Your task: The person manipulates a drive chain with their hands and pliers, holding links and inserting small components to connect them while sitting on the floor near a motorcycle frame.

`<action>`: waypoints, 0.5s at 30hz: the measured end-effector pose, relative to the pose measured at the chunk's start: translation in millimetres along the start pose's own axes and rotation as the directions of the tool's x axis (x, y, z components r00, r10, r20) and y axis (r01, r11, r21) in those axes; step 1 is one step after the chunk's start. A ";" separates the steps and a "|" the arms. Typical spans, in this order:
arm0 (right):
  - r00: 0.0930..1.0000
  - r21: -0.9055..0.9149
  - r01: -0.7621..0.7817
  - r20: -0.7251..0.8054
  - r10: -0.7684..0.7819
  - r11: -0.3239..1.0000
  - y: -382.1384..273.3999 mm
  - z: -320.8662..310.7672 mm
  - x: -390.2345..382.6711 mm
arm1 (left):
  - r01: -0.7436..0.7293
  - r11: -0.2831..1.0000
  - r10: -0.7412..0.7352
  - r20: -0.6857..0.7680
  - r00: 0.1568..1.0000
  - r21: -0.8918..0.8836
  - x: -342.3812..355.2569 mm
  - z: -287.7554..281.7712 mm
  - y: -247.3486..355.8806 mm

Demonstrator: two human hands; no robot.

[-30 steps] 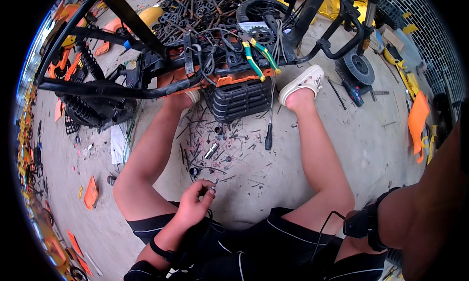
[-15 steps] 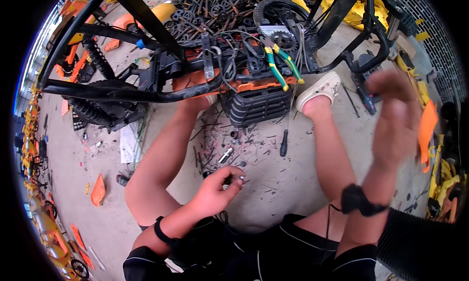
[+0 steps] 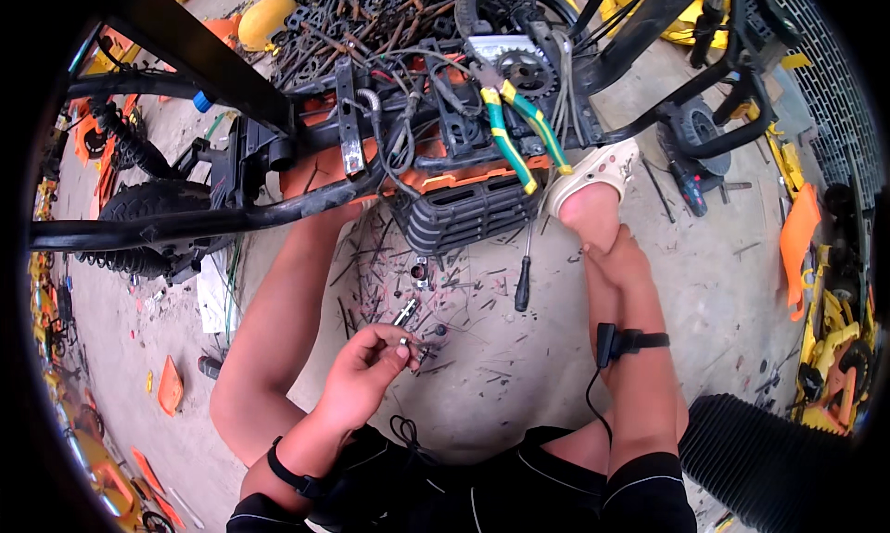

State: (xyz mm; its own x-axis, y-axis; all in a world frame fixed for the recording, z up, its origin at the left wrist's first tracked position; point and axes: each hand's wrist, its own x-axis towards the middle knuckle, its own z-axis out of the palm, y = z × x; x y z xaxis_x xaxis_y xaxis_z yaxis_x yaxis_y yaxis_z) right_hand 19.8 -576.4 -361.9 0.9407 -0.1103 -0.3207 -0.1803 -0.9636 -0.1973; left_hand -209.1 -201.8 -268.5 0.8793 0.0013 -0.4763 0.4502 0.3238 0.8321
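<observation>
Looking light and stiff, a silvery piece (image 3: 403, 342), best held edgewise, is pinched by the left hand (image 3: 367, 361); grip by the right hand (image 3: 622, 259) cannot be told.

A head fisheye faces the floor (image 3: 538, 366) below.

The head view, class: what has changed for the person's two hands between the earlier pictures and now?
The right hand, earlier out at the right, has swung inward and down and now touches the right lower leg. The left hand still pinches a small piece; the pliers and screwdriver stayed put.
</observation>
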 end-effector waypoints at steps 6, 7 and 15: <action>0.999 -0.021 -0.051 0.013 0.052 0.998 -24.6 -6.3 8.9 | 0.078 0.994 -0.081 -0.031 0.996 -0.079 6.7 0.9 -12.7; 0.997 -0.039 -0.073 0.008 0.074 0.997 -27.6 -4.0 8.3 | 0.084 0.993 -0.086 -0.024 0.996 -0.078 6.2 2.2 -13.2; 0.751 0.260 0.287 -0.658 -0.048 0.922 -53.6 -6.2 -5.3 | 0.065 0.993 -0.065 -0.005 0.998 -0.102 -3.5 6.8 -18.8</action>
State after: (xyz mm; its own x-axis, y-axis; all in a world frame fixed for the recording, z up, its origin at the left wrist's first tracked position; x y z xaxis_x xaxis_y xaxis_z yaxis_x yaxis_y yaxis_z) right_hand 26.2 -525.7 -343.8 0.9046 -0.1966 0.3783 0.0293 -0.8566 -0.5152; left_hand -219.6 -214.3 -280.5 0.8471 -0.0148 -0.5312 0.4878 0.4183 0.7662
